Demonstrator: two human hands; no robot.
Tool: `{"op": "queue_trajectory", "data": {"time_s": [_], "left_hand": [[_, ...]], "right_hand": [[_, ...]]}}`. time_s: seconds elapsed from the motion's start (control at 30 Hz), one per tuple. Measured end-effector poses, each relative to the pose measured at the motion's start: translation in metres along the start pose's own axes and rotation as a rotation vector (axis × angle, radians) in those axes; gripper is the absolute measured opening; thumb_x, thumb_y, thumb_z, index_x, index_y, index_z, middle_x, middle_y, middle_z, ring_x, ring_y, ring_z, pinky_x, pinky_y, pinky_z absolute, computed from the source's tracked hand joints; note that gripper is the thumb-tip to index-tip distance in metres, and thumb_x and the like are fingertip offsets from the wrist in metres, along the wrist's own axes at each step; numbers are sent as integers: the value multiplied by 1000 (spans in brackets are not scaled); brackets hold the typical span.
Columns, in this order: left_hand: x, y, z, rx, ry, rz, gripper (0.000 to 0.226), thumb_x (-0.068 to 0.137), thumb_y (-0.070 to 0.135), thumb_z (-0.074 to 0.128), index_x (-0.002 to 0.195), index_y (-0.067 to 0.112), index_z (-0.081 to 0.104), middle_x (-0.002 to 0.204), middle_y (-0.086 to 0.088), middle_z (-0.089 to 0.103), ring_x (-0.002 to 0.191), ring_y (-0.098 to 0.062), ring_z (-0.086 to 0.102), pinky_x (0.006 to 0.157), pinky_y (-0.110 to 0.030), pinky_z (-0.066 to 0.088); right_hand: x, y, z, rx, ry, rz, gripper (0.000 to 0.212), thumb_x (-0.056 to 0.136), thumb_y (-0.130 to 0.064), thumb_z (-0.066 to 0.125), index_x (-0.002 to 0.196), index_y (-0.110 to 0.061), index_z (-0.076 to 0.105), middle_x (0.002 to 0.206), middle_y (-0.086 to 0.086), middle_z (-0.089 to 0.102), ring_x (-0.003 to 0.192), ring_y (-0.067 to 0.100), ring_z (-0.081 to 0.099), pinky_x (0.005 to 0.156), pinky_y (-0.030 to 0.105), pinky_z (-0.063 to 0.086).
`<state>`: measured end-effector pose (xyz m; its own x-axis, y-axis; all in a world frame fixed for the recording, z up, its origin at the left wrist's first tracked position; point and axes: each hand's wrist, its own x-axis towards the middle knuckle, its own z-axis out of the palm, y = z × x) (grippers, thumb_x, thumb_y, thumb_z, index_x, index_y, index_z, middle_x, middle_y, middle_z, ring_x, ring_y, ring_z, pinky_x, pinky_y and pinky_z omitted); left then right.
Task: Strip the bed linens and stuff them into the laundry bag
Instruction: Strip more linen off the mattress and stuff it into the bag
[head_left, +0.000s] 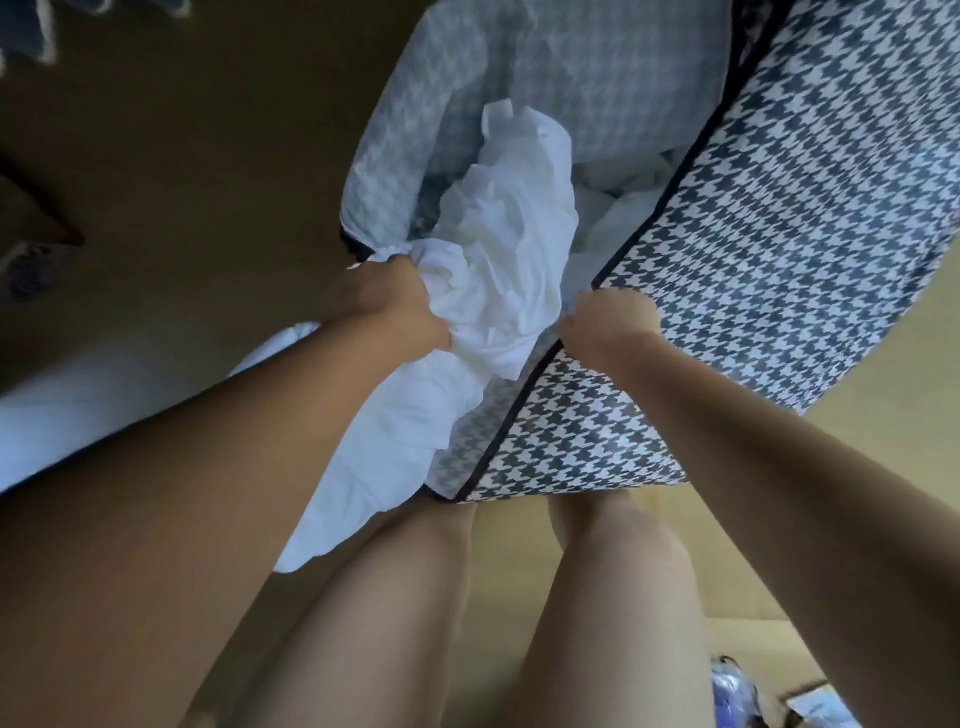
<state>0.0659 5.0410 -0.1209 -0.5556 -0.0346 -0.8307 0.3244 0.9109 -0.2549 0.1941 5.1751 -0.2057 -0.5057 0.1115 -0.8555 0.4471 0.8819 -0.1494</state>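
Note:
A large laundry bag (753, 270) in black-and-white houndstooth with dark piping stands open in front of me. My left hand (384, 301) grips a bunch of crumpled white bed linen (498, 270) at the bag's mouth. Part of that linen hangs out over the near rim, down toward my legs. More white cloth lies deeper inside the bag. My right hand (608, 327) pinches the bag's dark-piped rim and holds that side out.
Brown floor (182, 182) lies to the left of the bag. A white bed edge (93, 410) shows at the left behind my left arm. My bare legs stand below the bag. Small items (737, 691) lie on the floor at bottom right.

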Motion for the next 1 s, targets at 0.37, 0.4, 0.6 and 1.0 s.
{"op": "queue_trajectory", "data": {"time_s": [0.37, 0.4, 0.6, 1.0], "left_hand": [[-72, 156, -46, 334, 38, 614, 65, 74, 46, 73, 129, 20, 48, 126, -5, 56, 116, -27, 53, 77, -32, 40], [-81, 179, -46, 389, 70, 714, 68, 76, 42, 72, 133, 19, 44, 130, -6, 54, 120, -28, 51, 80, -35, 42], [-127, 249, -9, 475, 170, 1089, 65, 89, 17, 55, 147, 29, 27, 137, -12, 50, 122, -37, 48, 91, -39, 43], [-199, 151, 15, -17, -793, 735, 61, 68, 79, 51, 97, 29, 70, 103, 5, 69, 103, -17, 62, 99, -34, 42]], "right_hand": [[-158, 84, -27, 789, 605, 191, 15, 75, -18, 45, 80, -11, 57, 61, 1, 53, 60, 27, 51, 56, 32, 39], [-169, 98, -28, 834, 623, 264, 14, 73, -19, 46, 78, -12, 57, 62, 0, 54, 63, 26, 52, 57, 32, 39], [-238, 192, -17, 945, 870, 674, 18, 65, -21, 39, 72, -11, 52, 67, 4, 51, 68, 23, 48, 59, 30, 31], [-277, 206, 4, 992, 797, 707, 4, 77, -10, 48, 77, -12, 51, 73, 5, 53, 72, 26, 48, 61, 30, 30]]}}
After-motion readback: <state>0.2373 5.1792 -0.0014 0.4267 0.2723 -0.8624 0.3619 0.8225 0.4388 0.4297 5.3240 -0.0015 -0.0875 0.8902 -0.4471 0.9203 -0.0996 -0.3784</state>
